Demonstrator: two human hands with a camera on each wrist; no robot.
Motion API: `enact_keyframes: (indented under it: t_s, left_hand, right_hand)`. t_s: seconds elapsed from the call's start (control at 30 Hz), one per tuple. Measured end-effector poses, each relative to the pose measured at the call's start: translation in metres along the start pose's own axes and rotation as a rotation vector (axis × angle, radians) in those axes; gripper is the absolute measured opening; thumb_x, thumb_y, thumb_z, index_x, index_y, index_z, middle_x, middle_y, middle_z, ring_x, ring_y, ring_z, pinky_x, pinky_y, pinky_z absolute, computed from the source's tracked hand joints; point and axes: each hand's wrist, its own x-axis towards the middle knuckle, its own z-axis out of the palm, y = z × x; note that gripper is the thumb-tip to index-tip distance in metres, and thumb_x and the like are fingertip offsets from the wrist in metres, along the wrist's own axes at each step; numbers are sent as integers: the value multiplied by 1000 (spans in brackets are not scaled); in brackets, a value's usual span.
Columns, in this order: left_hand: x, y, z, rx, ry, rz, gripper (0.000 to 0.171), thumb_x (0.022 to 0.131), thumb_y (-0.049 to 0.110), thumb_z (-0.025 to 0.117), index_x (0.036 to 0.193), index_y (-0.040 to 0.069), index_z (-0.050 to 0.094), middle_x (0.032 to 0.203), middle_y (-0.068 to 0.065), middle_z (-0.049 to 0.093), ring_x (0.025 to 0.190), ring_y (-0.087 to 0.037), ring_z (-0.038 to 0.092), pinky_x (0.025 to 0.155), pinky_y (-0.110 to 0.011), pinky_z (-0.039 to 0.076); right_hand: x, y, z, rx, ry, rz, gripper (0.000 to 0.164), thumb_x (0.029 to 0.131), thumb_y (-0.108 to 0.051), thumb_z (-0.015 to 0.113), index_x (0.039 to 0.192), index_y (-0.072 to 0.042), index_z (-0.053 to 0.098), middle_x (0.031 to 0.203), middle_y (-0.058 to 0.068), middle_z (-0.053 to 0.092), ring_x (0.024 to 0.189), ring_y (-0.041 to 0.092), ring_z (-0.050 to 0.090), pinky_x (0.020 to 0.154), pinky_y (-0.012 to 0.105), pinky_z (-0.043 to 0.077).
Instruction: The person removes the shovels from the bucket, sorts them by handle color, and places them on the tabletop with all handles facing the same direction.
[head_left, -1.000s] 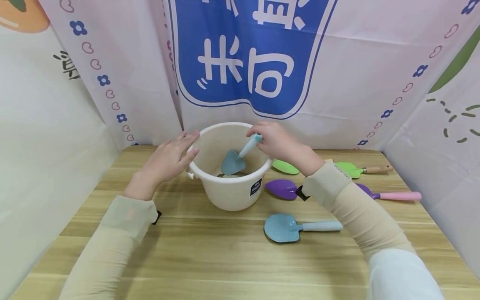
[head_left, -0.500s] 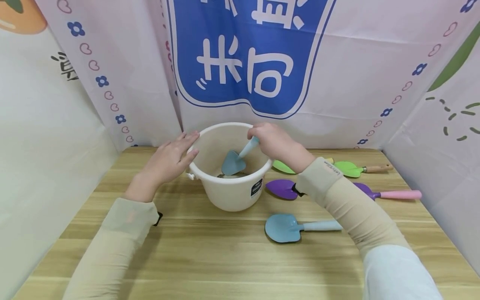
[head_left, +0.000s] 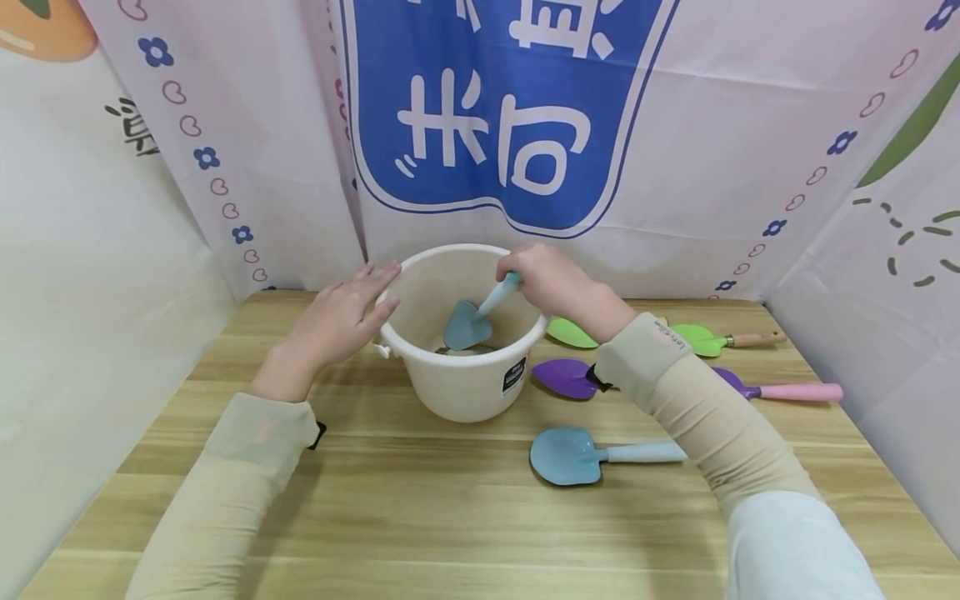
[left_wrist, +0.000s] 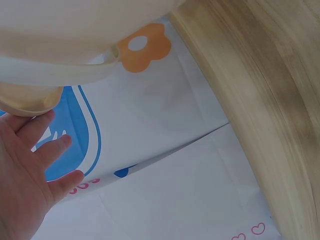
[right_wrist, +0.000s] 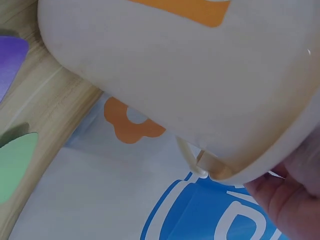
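Note:
A cream plastic bucket (head_left: 453, 390) stands upright at the back of the table. My left hand (head_left: 337, 321) rests with extended fingers against its left rim. In the left wrist view, the left fingertips (left_wrist: 44, 118) meet the rim's edge from outside. At the right side of the rim, my right hand (head_left: 558, 286) grips the pale blue handle of a garden trowel (head_left: 465, 327), whose blue-grey blade points down inside the bucket. Dark bits (head_left: 487, 346) show at the bucket's bottom beside the blade. In the right wrist view the bucket's wall hides the trowel.
Right of the bucket lies a purple trowel (head_left: 562, 378), with a light-blue shovel (head_left: 566, 457) in front. Further right are a green trowel (head_left: 697, 338) with a wooden handle and a pink-handled purple trowel (head_left: 798, 392). Another green blade (head_left: 572, 333) lies behind. A printed cloth (head_left: 682, 208) hangs at the back.
My right wrist and forearm have shifted slightly left, and the fingers sit a little differently on the trowel's handle. The trowel's blade, the bucket and my left hand stay nearly still.

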Motion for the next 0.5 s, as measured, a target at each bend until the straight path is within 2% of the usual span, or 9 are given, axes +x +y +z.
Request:
enact_keyframes:
  t_s: [0.3,0.5]
  left_hand:
    - [0,1,-1,-7,-8,-9,64,111,45,32,161,6,32,165,-12,31,152,-39,25,116,-70,22]
    - [0,1,-1,-4,-8,-11,64,111,46,32,161,6,32,165,-12,30,152,-39,25,116,-70,22]
  right_hand:
    - [3,-1,4,163,59,-43,18,89,8,72,104,-1,78,105,13,74,106,32,66,97,40,53]
    - [5,-3,12,205,95,-38,19,90,4,75,108,2,77,109,15,72,105,31,66,96,38,55]
